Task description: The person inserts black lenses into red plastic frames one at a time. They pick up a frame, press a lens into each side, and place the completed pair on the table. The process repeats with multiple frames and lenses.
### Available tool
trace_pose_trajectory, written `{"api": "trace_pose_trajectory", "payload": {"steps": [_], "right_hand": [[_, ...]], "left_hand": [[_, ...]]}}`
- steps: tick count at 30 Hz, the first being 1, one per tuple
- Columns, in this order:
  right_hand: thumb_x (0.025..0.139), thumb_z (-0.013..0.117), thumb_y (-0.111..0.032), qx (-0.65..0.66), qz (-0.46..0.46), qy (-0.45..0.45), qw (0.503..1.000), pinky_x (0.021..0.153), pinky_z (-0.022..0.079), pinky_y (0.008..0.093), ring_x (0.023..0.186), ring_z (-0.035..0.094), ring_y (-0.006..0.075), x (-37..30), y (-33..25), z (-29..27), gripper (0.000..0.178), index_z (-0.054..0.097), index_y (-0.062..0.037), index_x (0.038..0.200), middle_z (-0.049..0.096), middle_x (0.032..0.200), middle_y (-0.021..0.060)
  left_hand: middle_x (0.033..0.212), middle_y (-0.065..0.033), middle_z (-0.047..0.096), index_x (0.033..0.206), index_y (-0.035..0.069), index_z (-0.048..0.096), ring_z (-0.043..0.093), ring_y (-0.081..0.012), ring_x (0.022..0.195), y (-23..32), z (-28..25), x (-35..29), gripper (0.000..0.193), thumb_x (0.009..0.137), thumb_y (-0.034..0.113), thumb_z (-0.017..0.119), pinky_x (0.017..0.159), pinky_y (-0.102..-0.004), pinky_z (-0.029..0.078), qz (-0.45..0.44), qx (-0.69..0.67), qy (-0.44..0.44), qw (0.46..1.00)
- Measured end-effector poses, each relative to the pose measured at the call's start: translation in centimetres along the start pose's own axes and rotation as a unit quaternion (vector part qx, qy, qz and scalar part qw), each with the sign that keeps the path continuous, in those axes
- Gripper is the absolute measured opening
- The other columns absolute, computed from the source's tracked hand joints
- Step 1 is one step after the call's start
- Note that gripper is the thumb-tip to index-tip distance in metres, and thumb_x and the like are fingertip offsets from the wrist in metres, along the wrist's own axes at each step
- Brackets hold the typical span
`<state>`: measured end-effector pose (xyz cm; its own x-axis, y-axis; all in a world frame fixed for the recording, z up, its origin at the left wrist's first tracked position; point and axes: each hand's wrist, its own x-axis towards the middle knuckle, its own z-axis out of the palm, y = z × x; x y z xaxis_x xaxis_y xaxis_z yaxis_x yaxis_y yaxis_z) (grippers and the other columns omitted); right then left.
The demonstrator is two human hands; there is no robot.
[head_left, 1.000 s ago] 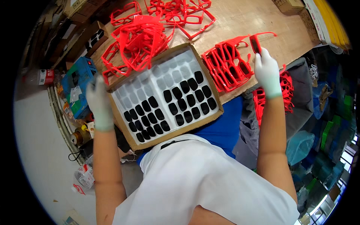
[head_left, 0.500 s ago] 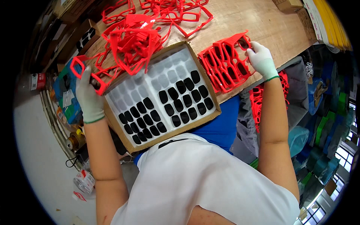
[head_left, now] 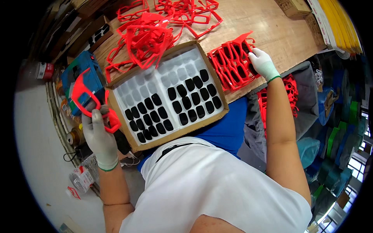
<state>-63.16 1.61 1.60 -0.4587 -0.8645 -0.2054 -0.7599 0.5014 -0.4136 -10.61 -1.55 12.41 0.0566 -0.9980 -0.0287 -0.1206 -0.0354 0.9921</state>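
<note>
A red eyeglass frame (head_left: 82,92) is pinched in the fingers of my gloved left hand (head_left: 97,134), held up left of the shallow cardboard box (head_left: 178,136). Inside that box, rows of dark lenses (head_left: 154,116) lie on white sheets, with paler lens shapes behind them. My right hand (head_left: 265,66), gloved too, closes its fingers on the right end of a row of red sunglasses (head_left: 232,64). These stand packed side by side on the table, dark lenses showing in them. Some right fingertips are hidden among the frames.
A tangled heap of red frames (head_left: 149,40) covers the wooden table (head_left: 256,19) behind the box. A blue case (head_left: 82,70) stands at the left. More red frames (head_left: 289,91) sit in a grey cloth holder (head_left: 307,81) at the right. A clear plastic bottle (head_left: 82,178) lies lower left.
My left hand has moved down toward me, bringing the red frame away from the heap. My right hand has shifted slightly left, against the row of sunglasses.
</note>
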Motion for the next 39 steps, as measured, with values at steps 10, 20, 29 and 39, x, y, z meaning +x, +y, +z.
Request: {"api": "trace_pose_trajectory", "payload": {"steps": [10,20,29,39], "right_hand": [[0.086,0.06,-0.016,0.063,-0.333,0.049,0.94,0.079,0.055,0.0443,0.087,0.066,0.034,-10.8,-15.8,10.8,0.02,0.066,-0.0057,0.103,0.065,0.089,0.0146],[0.085,0.061,-0.015,-0.07,-0.199,-0.095,0.973,0.085,0.052,0.0423,0.102,0.063,0.0339,-13.1,-21.6,15.7,0.018,0.064,-0.0072,0.1,0.064,0.107,0.0158],[0.085,0.067,-0.007,0.255,-0.337,-0.128,0.897,0.067,0.054,0.0392,0.074,0.067,0.0307,-23.0,-15.4,7.7,0.014,0.062,-0.0043,0.098,0.064,0.083,0.013],[0.089,0.064,-0.001,0.453,-0.227,-0.011,0.862,0.065,0.054,0.0282,0.07,0.069,0.0189,-23.8,-15.3,6.0,0.018,0.069,-0.0017,0.106,0.067,0.086,0.011]], "left_hand": [[0.085,-0.013,0.067,0.128,-0.003,0.048,0.066,-0.0182,0.079,-0.7,0.9,-7.8,0.036,0.106,0.026,0.048,0.077,-0.0334,0.055,-0.094,-0.046,-0.203,0.974],[0.076,-0.0083,0.059,0.123,-0.008,0.047,0.058,-0.0148,0.067,-2.1,3.8,-11.4,0.036,0.106,0.023,0.046,0.068,-0.0323,0.053,-0.06,0.036,-0.26,0.963],[0.081,-0.0091,0.064,0.112,-0.002,0.051,0.061,-0.0144,0.07,-2.9,5.6,-9.8,0.021,0.104,0.016,0.045,0.067,-0.029,0.052,-0.127,0.051,-0.175,0.975],[0.081,-0.01,0.066,0.115,-0.004,0.054,0.064,-0.0158,0.071,-1.3,9.8,-11.5,0.024,0.103,0.014,0.041,0.068,-0.033,0.052,-0.062,0.143,-0.354,0.922]]}}
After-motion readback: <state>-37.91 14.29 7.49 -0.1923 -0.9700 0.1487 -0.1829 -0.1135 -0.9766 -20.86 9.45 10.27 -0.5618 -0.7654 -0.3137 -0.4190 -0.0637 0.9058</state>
